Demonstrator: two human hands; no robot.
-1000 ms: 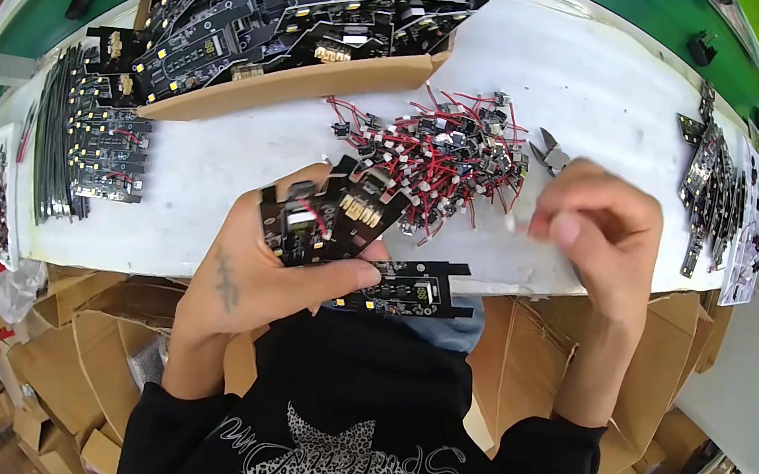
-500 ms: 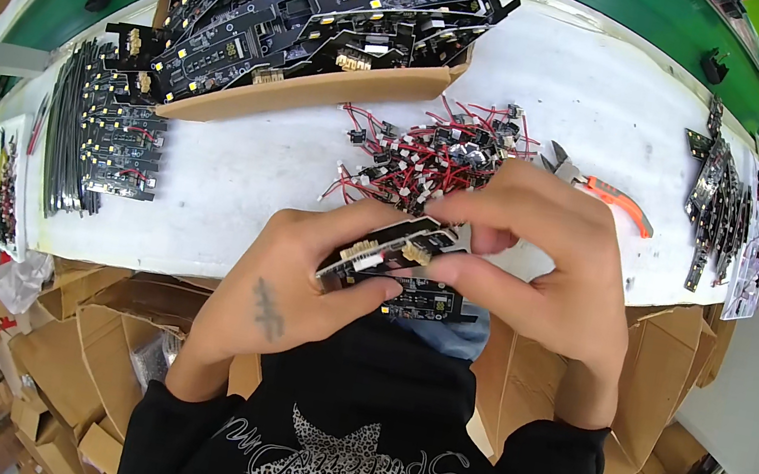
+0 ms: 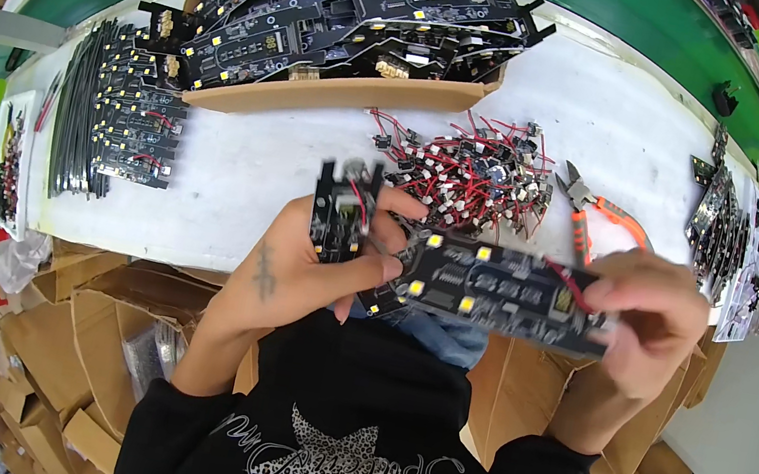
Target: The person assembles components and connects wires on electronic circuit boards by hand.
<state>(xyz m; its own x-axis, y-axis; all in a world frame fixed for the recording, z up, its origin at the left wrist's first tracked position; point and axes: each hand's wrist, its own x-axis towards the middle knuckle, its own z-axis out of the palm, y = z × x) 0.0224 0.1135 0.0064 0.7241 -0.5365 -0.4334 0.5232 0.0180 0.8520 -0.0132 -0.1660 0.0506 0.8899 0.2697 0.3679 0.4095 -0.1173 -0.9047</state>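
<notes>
A long black circuit board (image 3: 493, 285) with bright yellow-white LEDs lies between my hands, its face toward me. My right hand (image 3: 649, 320) pinches its right end, where a short red wire (image 3: 572, 286) shows. At the left end, my left hand (image 3: 310, 255) closes on it with thumb and fingers. A second circuit board (image 3: 343, 215), upright and also with a red wire, sticks up from my left hand. Part of another board shows below the left thumb. Beyond the hands lies a tangled pile of red-and-black wire leads (image 3: 481, 179) with small connectors.
A cardboard box (image 3: 354, 95) heaped with circuit boards stands at the back left. Boards with long black cables (image 3: 82, 109) lie left of it. Orange-handled cutters (image 3: 602, 215) rest right of the leads. More boards (image 3: 718, 216) are stacked far right; cardboard boxes (image 3: 524, 395) stand below the table edge.
My right hand has moved right and turned a board flat, face toward me. The left hand has tilted its other board upright. The view has shifted slightly.
</notes>
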